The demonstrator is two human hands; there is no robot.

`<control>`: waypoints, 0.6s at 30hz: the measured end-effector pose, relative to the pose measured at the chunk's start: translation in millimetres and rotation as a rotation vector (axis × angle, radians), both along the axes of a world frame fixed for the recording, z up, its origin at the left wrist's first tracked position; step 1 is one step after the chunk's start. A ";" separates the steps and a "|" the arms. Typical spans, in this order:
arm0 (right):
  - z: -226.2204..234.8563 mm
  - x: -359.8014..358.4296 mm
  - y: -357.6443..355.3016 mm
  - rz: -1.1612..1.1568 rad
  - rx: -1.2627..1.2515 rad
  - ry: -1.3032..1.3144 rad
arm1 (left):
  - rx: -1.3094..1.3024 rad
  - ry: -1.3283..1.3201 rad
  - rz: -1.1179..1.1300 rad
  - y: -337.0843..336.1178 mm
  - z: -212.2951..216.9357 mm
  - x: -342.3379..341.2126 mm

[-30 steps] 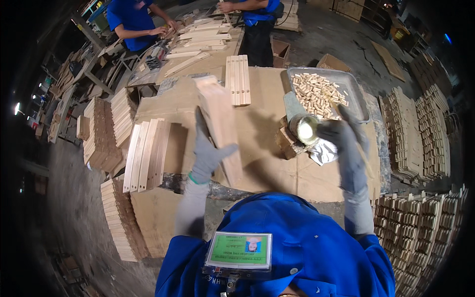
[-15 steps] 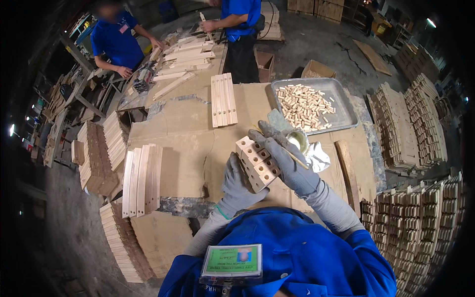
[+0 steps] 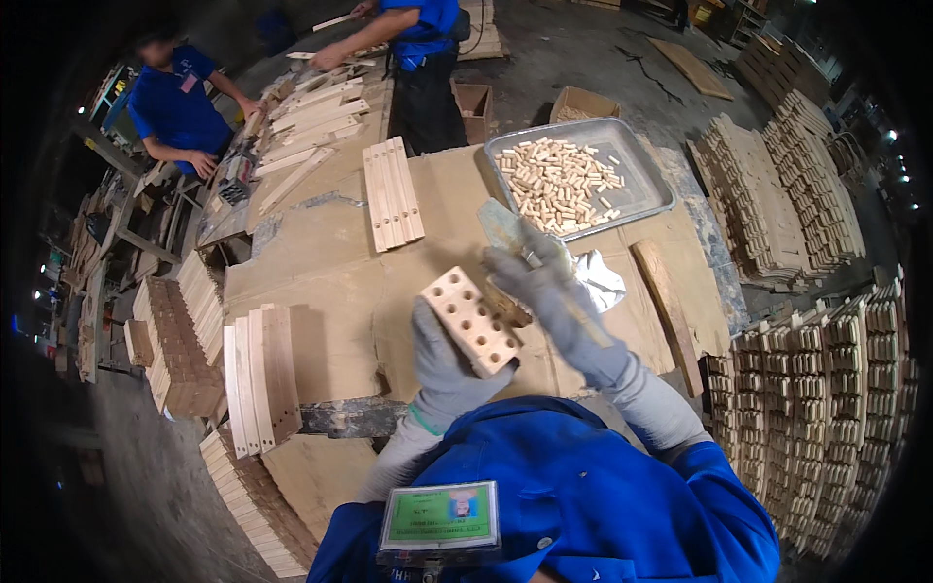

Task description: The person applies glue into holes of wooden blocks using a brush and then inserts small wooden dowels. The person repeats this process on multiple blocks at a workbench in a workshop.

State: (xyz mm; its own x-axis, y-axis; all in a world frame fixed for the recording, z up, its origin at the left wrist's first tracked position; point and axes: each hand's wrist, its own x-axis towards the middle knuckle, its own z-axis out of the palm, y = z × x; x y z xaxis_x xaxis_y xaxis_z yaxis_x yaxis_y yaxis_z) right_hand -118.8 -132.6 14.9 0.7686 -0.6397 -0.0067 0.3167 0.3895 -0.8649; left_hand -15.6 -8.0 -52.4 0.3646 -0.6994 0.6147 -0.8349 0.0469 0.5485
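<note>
the left hand (image 3: 442, 361) grips the drilled wooden block (image 3: 471, 321) from below, long axis slanting up-left, holes facing the right hand (image 3: 544, 291), which clasps a brush (image 3: 505, 233) just beside it.

Both forearms enter from the lower edge, sleeved in blue and gloved in grey. The left hand (image 3: 442, 364) is raised before the chest, palm turned toward the right, its fingers (image 3: 425, 325) curled upward in a closed grasp — thumb side facing the other hand. The right hand (image 3: 549, 291) sits slightly higher and further forward, wrist bent, fingers (image 3: 515, 264) pinched together and angled down toward the left hand. The two hands are close together, nearly touching.
</note>
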 end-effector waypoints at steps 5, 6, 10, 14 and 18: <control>1.3 -82.0 -48.6 -0.440 -0.407 0.102 | 0.074 0.292 -0.118 36.0 -21.6 17.4; 13.1 -88.1 -49.4 -0.453 -0.343 0.371 | 0.102 0.271 -0.107 41.0 -25.3 21.7; -24.3 -87.9 -46.8 -0.414 -0.385 0.467 | 0.028 0.160 -0.102 36.1 -27.0 21.0; -56.0 -75.7 -51.4 -0.574 -0.920 0.454 | -0.055 0.008 -0.116 9.3 1.5 10.1; -57.7 -63.1 -53.3 -0.601 -1.189 0.518 | -0.020 0.209 -0.166 6.1 -9.8 11.7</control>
